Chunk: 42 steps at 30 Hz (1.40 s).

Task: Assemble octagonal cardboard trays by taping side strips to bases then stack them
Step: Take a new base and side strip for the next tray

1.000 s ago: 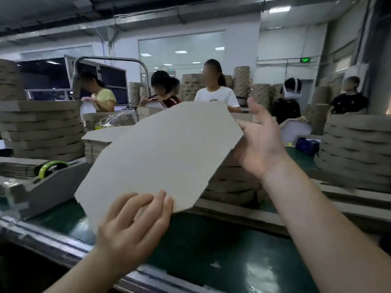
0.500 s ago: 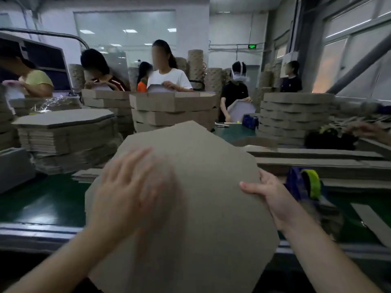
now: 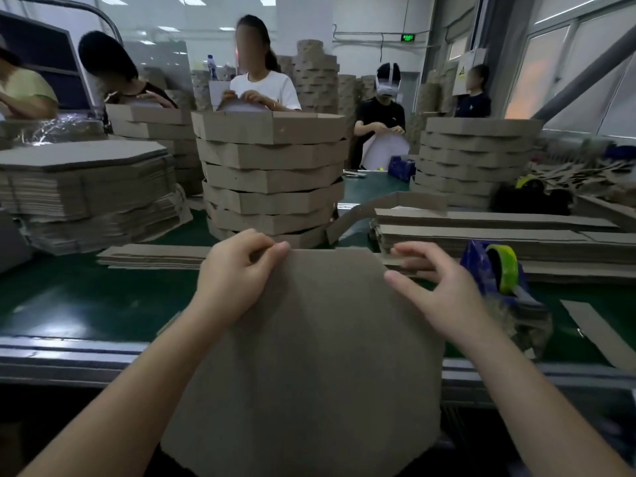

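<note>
Where the green worktop meets its near edge, the base rests across it, its near half overhanging toward the person and its lowest edge cut off by the frame. The left grip pinches the base's far-left corner, fingers curled over the edge. The right grip is released, fingers spread, thumb at the far-right edge; contact is unclear. Strips lie piled just beyond, a tape dispenser beside the right grip, a tray stack farther back. Workers stand across the hall; windows line the right wall.

Person in white shirt beyond green table; green sign
</note>
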Motion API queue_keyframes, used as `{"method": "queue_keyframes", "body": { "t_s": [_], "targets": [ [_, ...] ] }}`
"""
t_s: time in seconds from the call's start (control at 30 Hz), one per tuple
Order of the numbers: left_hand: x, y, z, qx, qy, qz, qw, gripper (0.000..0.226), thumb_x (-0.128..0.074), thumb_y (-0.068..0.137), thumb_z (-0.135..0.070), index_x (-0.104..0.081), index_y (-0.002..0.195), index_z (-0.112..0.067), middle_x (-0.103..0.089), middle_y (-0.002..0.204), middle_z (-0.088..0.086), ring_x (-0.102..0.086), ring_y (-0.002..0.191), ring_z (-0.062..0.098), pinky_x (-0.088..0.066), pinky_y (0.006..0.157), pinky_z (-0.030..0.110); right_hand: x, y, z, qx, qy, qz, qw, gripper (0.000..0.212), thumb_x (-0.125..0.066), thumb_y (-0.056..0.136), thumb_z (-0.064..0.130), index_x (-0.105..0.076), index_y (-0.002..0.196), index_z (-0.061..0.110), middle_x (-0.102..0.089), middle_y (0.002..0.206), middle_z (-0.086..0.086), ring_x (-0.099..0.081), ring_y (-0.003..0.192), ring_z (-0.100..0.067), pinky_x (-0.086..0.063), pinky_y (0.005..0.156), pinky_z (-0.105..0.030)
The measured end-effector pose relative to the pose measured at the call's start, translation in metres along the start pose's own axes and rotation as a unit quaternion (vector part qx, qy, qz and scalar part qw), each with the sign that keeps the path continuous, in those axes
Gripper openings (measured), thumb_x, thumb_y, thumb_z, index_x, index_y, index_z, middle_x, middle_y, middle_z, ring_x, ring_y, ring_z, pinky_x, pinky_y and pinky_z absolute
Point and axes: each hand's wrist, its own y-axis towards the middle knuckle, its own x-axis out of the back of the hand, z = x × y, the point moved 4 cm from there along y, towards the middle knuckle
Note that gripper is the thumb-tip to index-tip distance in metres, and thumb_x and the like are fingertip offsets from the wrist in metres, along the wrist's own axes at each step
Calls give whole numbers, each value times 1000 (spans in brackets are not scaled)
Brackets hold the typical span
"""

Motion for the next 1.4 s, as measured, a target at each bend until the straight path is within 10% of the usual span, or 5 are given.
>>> {"method": "queue_keyframes", "body": {
  "t_s": [0.3, 0.53, 0.7, 0.93, 1.4],
  "targets": [
    [-49, -19, 0, -44, 12, 100, 994, 23, -62, 92, -34, -74, 89, -15, -61, 82, -9, -58, 79, 14, -49, 72, 40, -53, 8, -10, -21, -85, 137, 987, 10, -68, 87, 39, -72, 91, 31, -68, 83, 17, -61, 83, 3, -50, 73, -18],
    [-61, 2, 8, 15, -46, 280, 959, 11, -66, 88, -39, -70, 81, -32, -66, 76, -16, -59, 76, -3, -43, 64, 9, -51, 60, -33, -126, 51, 189, 973, 24, -53, 96, 36, -71, 91, 21, -75, 84, 5, -70, 78, -13, -55, 72, -24],
    [-65, 7, 7, 15, -103, 303, 947, 11, -71, 85, -34, -71, 76, -28, -69, 77, -9, -61, 70, 5, -47, 65, 18, -81, 121, -68, -80, -156, 203, 963, 14, -62, 93, 31, -69, 98, 21, -70, 102, 1, -63, 84, -10, -48, 67, -21],
    [-63, 8, 16, 63, -192, 398, 895, 37, -54, 88, -60, -71, 88, -27, -58, 73, 10, -52, 66, 10, -41, 62, 22, -124, 178, -113, -9, -445, 287, 848, 70, -45, 93, 61, -34, 149, 20, -36, 153, -5, -31, 140, -25, -27, 110, -48],
    [-88, 48, 101, 427, -293, 303, 800, 45, -44, 100, -45, -61, 121, -9, -74, 103, 6, -68, 99, 24, -56, 79, 36, -84, 194, -93, 52, -315, 208, 925, 59, -53, 92, 55, -50, 137, 17, -56, 126, -3, -52, 107, -20, -44, 87, -36]
  ]
}}
